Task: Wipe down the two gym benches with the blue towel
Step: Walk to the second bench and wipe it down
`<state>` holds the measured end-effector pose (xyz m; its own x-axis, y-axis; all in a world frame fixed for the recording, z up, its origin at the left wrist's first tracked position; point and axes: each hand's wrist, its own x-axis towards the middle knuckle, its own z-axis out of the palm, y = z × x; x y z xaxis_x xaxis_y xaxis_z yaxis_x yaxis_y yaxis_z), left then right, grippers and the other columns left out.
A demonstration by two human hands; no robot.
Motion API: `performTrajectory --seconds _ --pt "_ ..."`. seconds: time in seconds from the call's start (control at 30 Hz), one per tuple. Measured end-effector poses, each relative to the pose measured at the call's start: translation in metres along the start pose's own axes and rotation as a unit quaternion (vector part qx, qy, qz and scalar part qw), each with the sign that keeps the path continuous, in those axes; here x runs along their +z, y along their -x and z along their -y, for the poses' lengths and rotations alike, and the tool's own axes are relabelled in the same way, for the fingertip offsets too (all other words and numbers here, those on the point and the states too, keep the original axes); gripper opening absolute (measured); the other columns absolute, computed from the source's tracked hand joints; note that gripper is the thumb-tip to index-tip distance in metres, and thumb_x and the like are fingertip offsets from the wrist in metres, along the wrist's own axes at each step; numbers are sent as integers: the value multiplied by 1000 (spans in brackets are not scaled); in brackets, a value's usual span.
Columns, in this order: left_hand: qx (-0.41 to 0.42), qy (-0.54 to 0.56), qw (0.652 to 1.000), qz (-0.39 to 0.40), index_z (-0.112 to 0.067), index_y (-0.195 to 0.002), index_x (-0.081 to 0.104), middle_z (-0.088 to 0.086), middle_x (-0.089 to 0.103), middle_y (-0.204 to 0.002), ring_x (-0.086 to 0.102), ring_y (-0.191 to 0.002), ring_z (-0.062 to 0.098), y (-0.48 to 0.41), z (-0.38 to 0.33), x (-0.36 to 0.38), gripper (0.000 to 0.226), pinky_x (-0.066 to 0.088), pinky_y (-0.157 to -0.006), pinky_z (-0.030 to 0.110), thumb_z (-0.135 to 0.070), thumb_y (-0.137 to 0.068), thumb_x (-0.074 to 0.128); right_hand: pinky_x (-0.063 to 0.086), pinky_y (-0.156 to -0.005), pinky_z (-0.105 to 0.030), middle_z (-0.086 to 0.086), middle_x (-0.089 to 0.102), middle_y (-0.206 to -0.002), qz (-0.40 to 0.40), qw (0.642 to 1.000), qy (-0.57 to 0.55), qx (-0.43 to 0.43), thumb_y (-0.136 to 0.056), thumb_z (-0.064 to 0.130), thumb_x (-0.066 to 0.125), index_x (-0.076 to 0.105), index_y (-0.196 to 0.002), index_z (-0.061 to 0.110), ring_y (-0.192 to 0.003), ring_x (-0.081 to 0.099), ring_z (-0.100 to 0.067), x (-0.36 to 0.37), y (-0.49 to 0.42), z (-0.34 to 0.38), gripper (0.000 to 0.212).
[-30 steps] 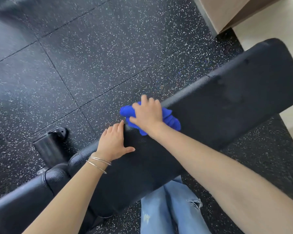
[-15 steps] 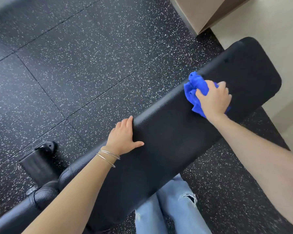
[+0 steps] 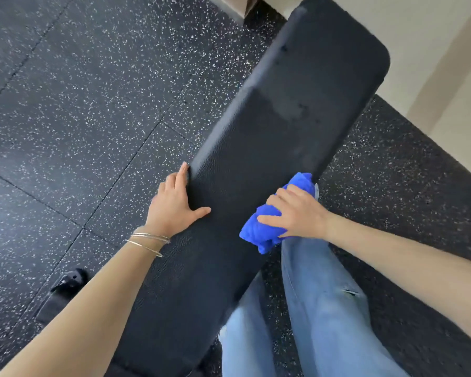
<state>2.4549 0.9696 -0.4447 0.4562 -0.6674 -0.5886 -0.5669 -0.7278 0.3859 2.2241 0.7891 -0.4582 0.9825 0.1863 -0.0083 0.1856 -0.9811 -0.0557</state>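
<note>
A long black padded gym bench runs from the bottom centre up to the top right. My right hand grips a bunched blue towel against the bench's near right edge, about halfway along it. My left hand rests flat on the left edge of the pad, fingers straight and thumb spread across the top; thin bracelets circle that wrist. A faint damp streak shows on the pad farther up. Only one bench is in view.
Black speckled rubber floor tiles surround the bench. A black bench foot sticks out at the lower left. My legs in blue jeans stand right of the bench. A pale wall and floor strip lie at the top right.
My right hand has swept the towel back from the far part of the pad to its near right edge. The view has swung so the bench points more steeply upward. My left hand stays planted.
</note>
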Motion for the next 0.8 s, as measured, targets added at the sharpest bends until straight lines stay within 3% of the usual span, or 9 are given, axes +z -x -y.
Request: performTrajectory --seconds 0.1,0.17,0.27,0.33,0.37,0.47,0.6,0.7,0.8 --pt "-33 14 999 -19 -16 -150 9 15 33 -143 34 -128 39 -6 -14 5 111 35 -102 53 -49 -68 76 39 -57 -33 -8 57 -79 13 994 30 109 -61 40 75 65 -89 26 -60 47 -24 -4 16 -58 33" --pt "-57 19 998 -23 -17 -150 9 13 30 -145 31 -130 37 -7 -21 8 112 34 -102 55 -51 -67 76 43 -57 -35 -13 57 -81 0 944 34 327 -59 33 79 69 -97 24 -61 51 -29 -5 28 -79 40" --pt "-70 16 997 -34 -17 -149 9 12 29 -145 30 -132 36 -8 -24 9 112 33 -103 56 -52 -66 76 46 -69 -42 -17 55 -95 -45 740 -84 666 -76 29 66 64 -112 21 -75 57 -38 -6 23 -61 37" --pt "-64 5 997 -40 -15 -149 10 13 30 -145 31 -131 36 -8 -26 10 111 34 -103 56 -52 -67 75 45 -73 -40 -14 54 -99 -85 660 -156 730 -79 31 61 62 -115 22 -81 56 -37 -1 9 -28 37" --pt "-60 -2 997 -42 -15 -149 10 13 29 -145 31 -131 37 -8 -27 10 111 33 -103 56 -52 -67 75 46 -71 -40 -13 54 -95 -96 681 -154 709 -77 32 59 63 -112 22 -78 56 -36 1 3 -9 36" --pt "-53 -14 997 -49 -12 -148 11 14 29 -145 31 -131 37 -8 -30 11 110 33 -103 56 -53 -68 74 45 -60 -36 -10 54 -82 -67 821 -113 556 -64 37 64 67 -98 23 -65 53 -30 2 -6 50 37" --pt "-51 -19 997 -47 -10 -148 11 14 29 -144 31 -130 37 -8 -31 10 109 33 -102 55 -54 -69 72 34 -57 -30 -4 54 -81 58 974 -109 190 -51 51 77 61 -86 28 -60 44 -20 -7 -2 111 45" --pt "-48 -27 998 -40 -11 -149 10 13 27 -146 30 -132 36 -7 -30 8 108 33 -102 55 -54 -70 71 30 -58 -30 -4 51 -82 68 995 -76 22 -63 49 72 55 -82 26 -62 41 -19 -5 6 78 34" --pt "-43 -34 998 -37 -11 -149 9 14 27 -146 30 -131 37 -8 -30 8 108 34 -102 55 -54 -71 70 30 -56 -31 -4 50 -75 44 997 -44 36 -64 43 68 58 -79 27 -61 42 -20 -7 10 5 24"
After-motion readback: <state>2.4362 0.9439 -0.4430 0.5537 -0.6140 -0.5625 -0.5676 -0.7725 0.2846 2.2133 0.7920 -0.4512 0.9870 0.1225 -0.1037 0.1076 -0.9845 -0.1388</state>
